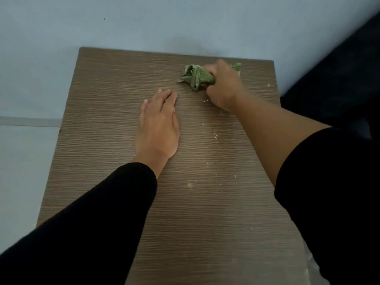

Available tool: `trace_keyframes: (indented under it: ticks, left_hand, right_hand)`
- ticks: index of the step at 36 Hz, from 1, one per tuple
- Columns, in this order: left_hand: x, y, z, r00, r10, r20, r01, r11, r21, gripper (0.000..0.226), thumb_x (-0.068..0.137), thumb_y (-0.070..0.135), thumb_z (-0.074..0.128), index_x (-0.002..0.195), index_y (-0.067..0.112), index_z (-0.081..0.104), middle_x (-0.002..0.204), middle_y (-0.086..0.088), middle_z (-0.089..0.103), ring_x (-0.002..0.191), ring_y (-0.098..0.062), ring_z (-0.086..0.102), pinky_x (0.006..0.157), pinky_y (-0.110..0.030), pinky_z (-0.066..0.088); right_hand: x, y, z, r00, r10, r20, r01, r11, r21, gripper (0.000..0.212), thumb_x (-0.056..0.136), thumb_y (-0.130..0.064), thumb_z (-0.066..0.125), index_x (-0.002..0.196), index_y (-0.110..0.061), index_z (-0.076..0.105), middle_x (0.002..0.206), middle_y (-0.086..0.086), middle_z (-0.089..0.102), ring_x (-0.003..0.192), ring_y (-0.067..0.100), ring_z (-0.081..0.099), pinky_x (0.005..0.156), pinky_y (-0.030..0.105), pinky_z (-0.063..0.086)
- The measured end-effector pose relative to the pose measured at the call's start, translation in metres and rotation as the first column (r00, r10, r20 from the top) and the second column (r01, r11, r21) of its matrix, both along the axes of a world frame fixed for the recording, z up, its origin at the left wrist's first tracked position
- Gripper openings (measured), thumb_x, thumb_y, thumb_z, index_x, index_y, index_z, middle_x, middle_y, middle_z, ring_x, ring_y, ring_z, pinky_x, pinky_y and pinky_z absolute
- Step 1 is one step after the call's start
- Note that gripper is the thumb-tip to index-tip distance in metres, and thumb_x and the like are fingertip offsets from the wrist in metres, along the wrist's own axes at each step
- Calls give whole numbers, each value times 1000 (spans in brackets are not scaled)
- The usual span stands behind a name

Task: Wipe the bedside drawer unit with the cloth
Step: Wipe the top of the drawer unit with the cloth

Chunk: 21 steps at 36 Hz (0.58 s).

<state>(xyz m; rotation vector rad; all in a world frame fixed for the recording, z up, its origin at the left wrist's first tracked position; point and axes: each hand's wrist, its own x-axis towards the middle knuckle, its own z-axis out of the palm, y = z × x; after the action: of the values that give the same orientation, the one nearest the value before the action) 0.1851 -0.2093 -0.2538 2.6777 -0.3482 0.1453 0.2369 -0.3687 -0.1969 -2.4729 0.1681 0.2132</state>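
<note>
The brown wood-grain top of the bedside drawer unit (pixel 107 112) fills the middle of the view. A crumpled green cloth (pixel 195 77) lies on its far right part, and my right hand (pixel 223 87) is shut on it, pressing it onto the surface. My left hand (pixel 159 124) rests flat on the top near the middle, fingers straight and close together, holding nothing. Small white specks and dust (pixel 215 136) are scattered on the wood near and below my right wrist. The unit's drawers are hidden from this angle.
A pale blue wall (pixel 185 23) stands directly behind the unit. A pale floor with a grey strip (pixel 28 121) lies to the left. Something dark (pixel 337 75) stands close to the unit's right edge.
</note>
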Motion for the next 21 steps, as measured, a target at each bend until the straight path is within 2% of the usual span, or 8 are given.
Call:
trace_keyframes:
  ticks: [2,3,4,6,9,13,21]
  left_hand:
    - [0,0,0,1000,8,8,-8,1000,-14,41,97,13,34,137,8,41,144,-8,40,139,-21,28,117,-38,14]
    - [0,0,0,1000,14,10,-14,1000,-18,41,97,13,35,137,8,42,144,-9,41,138,-22,29,117,-38,14]
    - [0,0,0,1000,20,15,-20,1000,-23,41,96,12,35,136,8,42,143,-10,41,138,-23,30,117,-39,15]
    - [-1,1,-1,999,25,31,-24,999,-29,41,96,12,35,135,7,44,141,-10,43,136,-24,33,116,-39,18]
    - [-2,3,-3,998,37,50,-34,998,-49,39,94,9,37,132,7,47,138,-11,48,133,-26,37,114,-41,22]
    - [-16,13,-4,998,32,47,-28,995,-101,41,91,2,38,130,6,49,136,-11,49,133,-27,38,113,-43,23]
    - [-53,30,-2,998,-54,-18,52,996,-78,46,91,-2,37,136,8,44,143,-8,42,138,-22,29,116,-39,14]
  right_hand:
    - [-13,3,1,1000,-7,-10,7,1000,20,32,82,9,49,79,-21,61,117,13,55,114,27,50,95,29,41]
    - [-19,5,0,1000,-6,-12,6,1000,15,31,82,8,50,79,-22,60,120,14,53,116,28,49,97,29,40]
    - [-25,7,-1,1000,3,-7,-3,1000,5,30,82,7,50,90,-19,65,120,13,52,118,28,48,100,30,39]
    - [-38,9,-3,1000,14,-19,-15,999,-35,41,83,5,51,114,-18,64,120,13,50,119,28,46,103,31,38]
    - [-58,13,-2,999,1,-40,-2,1000,-20,35,84,4,52,103,-22,64,121,14,52,119,29,48,99,28,38]
    - [-87,18,-3,998,51,-35,-53,996,-69,47,82,3,52,123,-19,62,120,15,51,118,29,47,97,27,39]
    - [-146,31,-1,999,26,-44,-26,1000,10,45,74,11,51,113,-8,64,115,16,55,114,30,50,95,32,42]
